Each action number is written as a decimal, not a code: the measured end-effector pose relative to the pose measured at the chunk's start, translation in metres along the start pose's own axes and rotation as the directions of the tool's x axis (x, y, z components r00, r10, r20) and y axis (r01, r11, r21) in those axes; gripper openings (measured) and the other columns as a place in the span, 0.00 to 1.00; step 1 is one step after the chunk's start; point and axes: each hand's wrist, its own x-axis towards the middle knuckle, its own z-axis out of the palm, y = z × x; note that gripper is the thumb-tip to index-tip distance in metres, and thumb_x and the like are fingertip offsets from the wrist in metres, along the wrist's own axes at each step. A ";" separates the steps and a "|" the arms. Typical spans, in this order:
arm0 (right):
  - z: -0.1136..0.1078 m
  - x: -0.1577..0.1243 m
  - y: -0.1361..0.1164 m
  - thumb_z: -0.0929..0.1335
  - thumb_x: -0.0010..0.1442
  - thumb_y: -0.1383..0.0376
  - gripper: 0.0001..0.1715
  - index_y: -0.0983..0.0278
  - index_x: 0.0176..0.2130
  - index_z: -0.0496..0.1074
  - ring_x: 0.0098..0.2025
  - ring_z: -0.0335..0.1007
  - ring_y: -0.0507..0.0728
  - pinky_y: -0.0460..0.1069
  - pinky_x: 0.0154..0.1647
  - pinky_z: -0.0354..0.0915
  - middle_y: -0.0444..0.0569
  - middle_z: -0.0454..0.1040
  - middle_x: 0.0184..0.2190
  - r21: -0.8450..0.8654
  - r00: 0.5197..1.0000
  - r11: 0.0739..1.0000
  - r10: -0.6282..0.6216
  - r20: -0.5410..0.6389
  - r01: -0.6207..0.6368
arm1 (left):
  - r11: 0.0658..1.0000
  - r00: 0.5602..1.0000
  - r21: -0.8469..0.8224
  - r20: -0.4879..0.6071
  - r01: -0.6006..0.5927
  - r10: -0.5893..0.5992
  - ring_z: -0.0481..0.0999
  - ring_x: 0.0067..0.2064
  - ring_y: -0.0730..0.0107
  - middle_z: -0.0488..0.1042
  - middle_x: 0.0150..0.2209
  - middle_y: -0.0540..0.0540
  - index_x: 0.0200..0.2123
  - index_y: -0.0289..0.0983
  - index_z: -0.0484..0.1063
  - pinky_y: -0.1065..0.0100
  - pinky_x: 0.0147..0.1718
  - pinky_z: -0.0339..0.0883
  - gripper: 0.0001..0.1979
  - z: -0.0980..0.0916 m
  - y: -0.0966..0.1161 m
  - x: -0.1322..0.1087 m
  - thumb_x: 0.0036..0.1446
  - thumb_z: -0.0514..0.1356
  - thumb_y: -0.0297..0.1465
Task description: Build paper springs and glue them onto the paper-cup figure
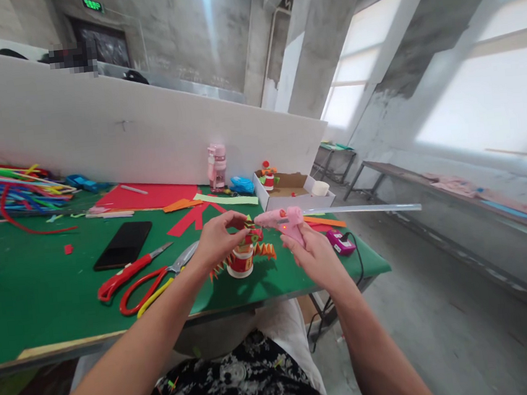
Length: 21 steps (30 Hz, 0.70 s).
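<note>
My right hand (310,254) is closed round a pink glue gun (281,220) with a long clear glue stick (367,210) poking out of its back to the right. Its nozzle points left at a small red craft piece (251,235) that my left hand (218,240) pinches between thumb and fingers. Just below stands a red and white paper-cup figure (242,261) with orange zigzag paper legs, on the green table (44,293).
Red scissors (145,282), a red utility knife (122,275) and a black phone (123,244) lie left of my hands. Coloured pipe cleaners (5,185), red paper (151,196), a pink bottle (217,166) and a white cardboard box (291,190) sit along a white partition (99,132).
</note>
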 end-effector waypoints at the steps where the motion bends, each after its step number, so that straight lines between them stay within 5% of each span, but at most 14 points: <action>1: 0.000 0.000 0.000 0.62 0.65 0.57 0.16 0.64 0.41 0.72 0.38 0.75 0.62 0.51 0.39 0.67 0.52 0.77 0.30 0.002 1.000 1.000 0.003 0.008 -0.003 | 1.000 1.000 0.000 0.000 -0.001 0.001 0.79 0.40 0.61 0.81 0.36 0.46 0.38 0.39 0.75 0.62 0.41 0.72 0.13 0.000 0.000 0.000 0.49 0.61 0.37; 12: 0.000 0.001 0.001 0.62 0.65 0.56 0.15 0.62 0.34 0.68 0.34 0.73 0.59 0.50 0.36 0.65 0.49 0.75 0.28 -0.007 1.000 1.000 0.003 -0.010 -0.003 | 1.000 1.000 -0.008 -0.010 -0.014 0.014 0.79 0.38 0.62 0.81 0.35 0.46 0.37 0.39 0.75 0.64 0.38 0.73 0.13 0.002 0.000 -0.001 0.49 0.61 0.38; 21: -0.001 0.001 0.001 0.62 0.65 0.58 0.13 0.64 0.41 0.70 0.40 0.74 0.61 0.50 0.41 0.66 0.53 0.78 0.37 -0.038 1.000 0.999 -0.015 0.003 0.015 | 1.000 1.000 0.015 -0.006 -0.010 0.010 0.79 0.38 0.62 0.81 0.36 0.47 0.38 0.40 0.76 0.63 0.40 0.72 0.12 0.003 -0.002 -0.002 0.49 0.61 0.36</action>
